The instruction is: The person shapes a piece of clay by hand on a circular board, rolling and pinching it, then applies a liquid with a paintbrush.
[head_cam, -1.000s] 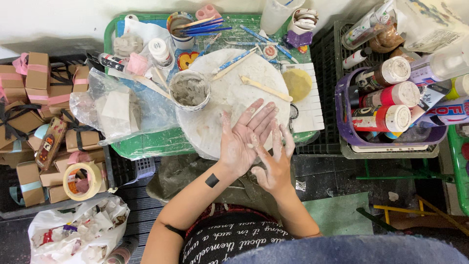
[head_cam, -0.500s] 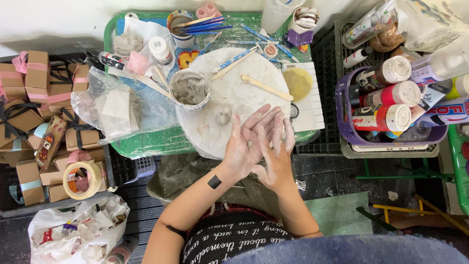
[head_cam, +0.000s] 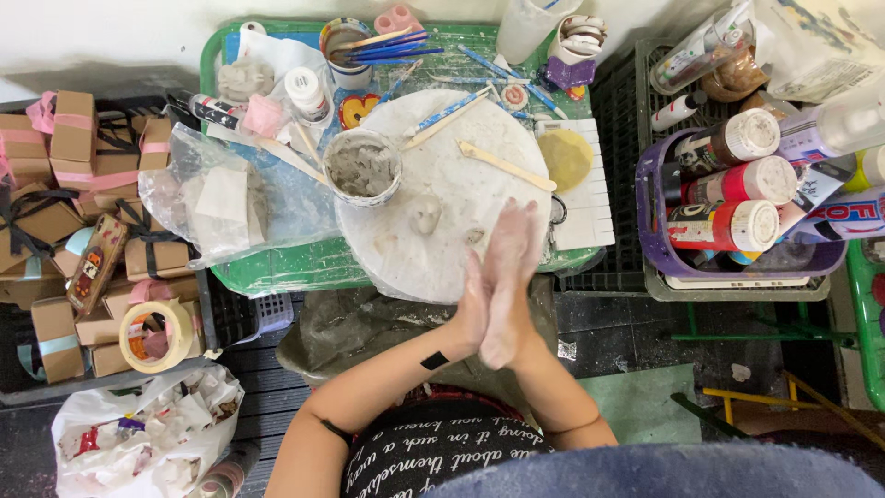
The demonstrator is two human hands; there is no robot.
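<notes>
My left hand (head_cam: 472, 309) and my right hand (head_cam: 513, 267) are pressed flat together, palm to palm, fingers straight and dusted with pale clay. They hover over the near edge of a round white board (head_cam: 461, 184). Whether anything lies between the palms is hidden. On the board, just beyond my fingertips, sit a small grey clay lump (head_cam: 424, 214) and a smaller bit (head_cam: 475, 236). A cup of grey clay (head_cam: 361, 166) stands at the board's left rim, and a flat wooden stick (head_cam: 505, 166) lies across the far side.
The board rests on a green tray (head_cam: 277, 267) crowded with brushes, jars and a plastic sheet. A yellow sponge (head_cam: 565, 157) lies at its right. A purple basket (head_cam: 650, 212) of paint bottles stands to the right. Small boxes (head_cam: 74, 138) and a tape roll (head_cam: 157, 334) lie at the left.
My hands lay flat and overlapped with palms showing; they have turned on edge and closed against each other, shifting slightly to the right.
</notes>
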